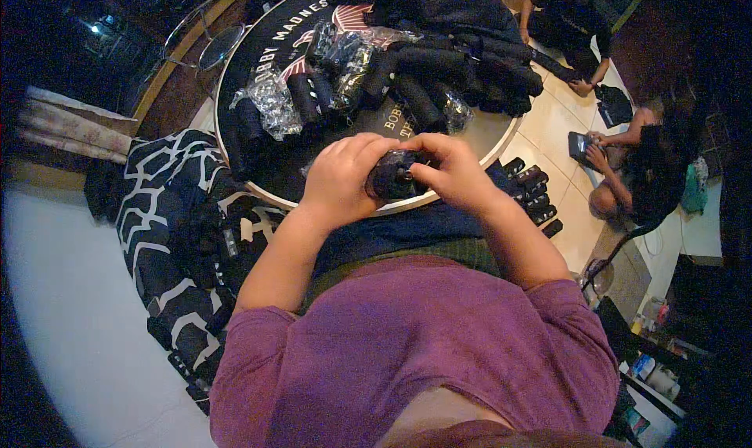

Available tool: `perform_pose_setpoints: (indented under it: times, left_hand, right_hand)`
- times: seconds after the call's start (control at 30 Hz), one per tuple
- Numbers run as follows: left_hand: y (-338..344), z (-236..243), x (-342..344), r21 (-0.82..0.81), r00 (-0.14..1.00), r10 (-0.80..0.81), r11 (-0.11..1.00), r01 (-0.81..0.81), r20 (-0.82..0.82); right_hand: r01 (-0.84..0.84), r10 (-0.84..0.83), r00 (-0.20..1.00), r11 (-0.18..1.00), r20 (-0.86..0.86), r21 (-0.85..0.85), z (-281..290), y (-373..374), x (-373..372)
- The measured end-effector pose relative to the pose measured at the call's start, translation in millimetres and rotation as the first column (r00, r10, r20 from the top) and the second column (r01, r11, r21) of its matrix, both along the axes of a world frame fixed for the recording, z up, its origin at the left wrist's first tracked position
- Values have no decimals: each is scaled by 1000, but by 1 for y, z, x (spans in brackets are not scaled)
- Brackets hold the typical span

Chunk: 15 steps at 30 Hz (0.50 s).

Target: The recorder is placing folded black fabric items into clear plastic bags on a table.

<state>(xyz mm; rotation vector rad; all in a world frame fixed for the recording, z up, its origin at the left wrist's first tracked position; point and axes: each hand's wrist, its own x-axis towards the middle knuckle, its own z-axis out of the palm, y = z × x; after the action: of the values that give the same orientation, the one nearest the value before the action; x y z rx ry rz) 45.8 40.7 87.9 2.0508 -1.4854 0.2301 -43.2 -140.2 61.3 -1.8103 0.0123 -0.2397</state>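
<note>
Head view: clear plastic (pixel 278 111), contents unclear, lay among black rolls (pixel 439 60) on the tabletop (pixel 487 139) beside tiled floor (pixel 552 158); left hand (pixel 341 174) and right hand (pixel 453 168) curled around a dark bundle (pixel 389 175).

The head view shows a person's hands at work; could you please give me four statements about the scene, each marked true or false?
1. The left hand and right hand hold a dark bundle between them. True.
2. The table is square. False: the table is round.
3. Clear plastic lies among black rolls. True.
4. The person's shirt is green. False: the shirt is purple.
</note>
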Motion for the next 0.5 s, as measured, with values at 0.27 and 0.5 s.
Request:
perform_pose_setpoints:
  times: [0.27,0.5]
  left_hand:
    - [5,9,0,115,995,77,991,-70,-62]
    - [10,0,0,76,980,24,997,-9,-197]
  right_hand:
    - [-160,158,987,985,39,63,2,-8,-4]
    - [71,-13,988,926,-155,371,-31,-3,-6]
